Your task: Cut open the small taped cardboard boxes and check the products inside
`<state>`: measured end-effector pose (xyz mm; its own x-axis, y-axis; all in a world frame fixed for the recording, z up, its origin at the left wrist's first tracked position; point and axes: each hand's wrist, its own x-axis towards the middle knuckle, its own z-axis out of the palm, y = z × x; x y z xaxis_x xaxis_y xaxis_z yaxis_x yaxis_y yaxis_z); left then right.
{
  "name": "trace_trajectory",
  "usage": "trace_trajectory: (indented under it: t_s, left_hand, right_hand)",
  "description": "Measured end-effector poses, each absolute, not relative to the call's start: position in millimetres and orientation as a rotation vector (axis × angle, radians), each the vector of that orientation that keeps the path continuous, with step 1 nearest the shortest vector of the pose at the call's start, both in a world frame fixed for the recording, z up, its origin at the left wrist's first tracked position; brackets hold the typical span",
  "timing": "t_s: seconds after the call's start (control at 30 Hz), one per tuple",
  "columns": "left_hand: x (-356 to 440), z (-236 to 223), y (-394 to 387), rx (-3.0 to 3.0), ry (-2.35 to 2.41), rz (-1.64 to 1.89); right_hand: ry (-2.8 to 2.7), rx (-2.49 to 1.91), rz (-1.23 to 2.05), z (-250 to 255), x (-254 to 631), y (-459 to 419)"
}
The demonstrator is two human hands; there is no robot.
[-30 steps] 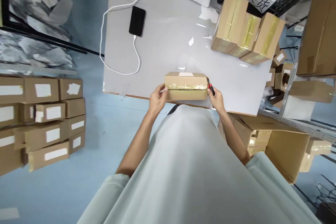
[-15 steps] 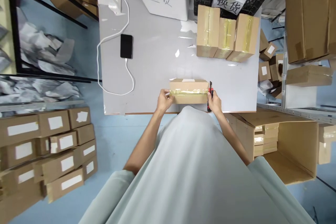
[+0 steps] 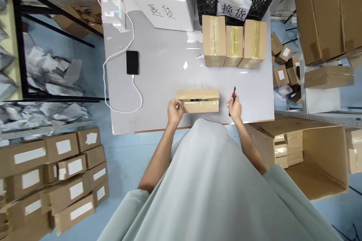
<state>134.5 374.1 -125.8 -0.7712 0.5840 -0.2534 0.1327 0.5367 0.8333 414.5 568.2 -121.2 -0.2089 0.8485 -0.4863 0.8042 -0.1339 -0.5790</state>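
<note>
A small taped cardboard box [image 3: 199,106] lies near the front edge of the table, with a dark slit along its taped seam. At its left end is my left hand [image 3: 175,111], fingers curled closed against the corner; the exact grip point is partly hidden. My right hand [image 3: 235,110] is wrapped around a red and black utility knife [image 3: 234,96], held apart from the box on its right side. The knife points away from me.
Three taped boxes [image 3: 233,45] stand before a black crate [image 3: 237,7] and a white foam bin [image 3: 166,15]. A phone [image 3: 132,62] with a white cable lies left on the table [image 3: 164,67]. A large open carton [image 3: 325,158] stands right; labelled boxes [image 3: 73,180] are stacked left.
My right hand has moved right with the utility knife, away from the box's end. The dark slit in the box's seam now shows plainly. My left hand stays at the left end.
</note>
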Motion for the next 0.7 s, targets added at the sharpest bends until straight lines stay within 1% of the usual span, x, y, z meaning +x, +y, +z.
trace_trajectory:
  t_s: [0.1, 0.2, 0.27, 0.4, 0.43, 0.5, 0.6, 0.7]
  left_hand:
    - [140, -120, 378, 0.608, 2.325, 1.156]
    - [144, -112, 378, 0.697, 2.370, 1.080]
    - [145, -105, 378, 0.774, 2.389, 1.027]
    - [143, -91, 375, 0.925, 2.378, 0.946]
    - [142, -87, 373, 0.962, 2.364, 0.930]
    - [142, -81, 366, 1.017, 2.350, 0.896]
    - [145, -75, 350, 1.086, 2.346, 0.834]
    - [151, -72, 334, 1.166, 2.302, 0.829]
  right_hand:
    - [-2.105, -2.217, 1.060, -133, 432, 583]
    - [-2.164, -2.214, 1.037, -133, 436, 585]
    - [-2.272, -2.033, 1.000, -125, 427, 581]
    - [-2.477, -1.260, 0.995, -98, 387, 578]
    - [-2.501, -1.128, 1.016, -91, 375, 581]
    - [-2.540, -1.030, 1.049, -79, 352, 591]
    - [-2.629, -1.018, 1.095, -69, 327, 611]
    - [-2.872, -0.824, 1.089, -66, 317, 622]
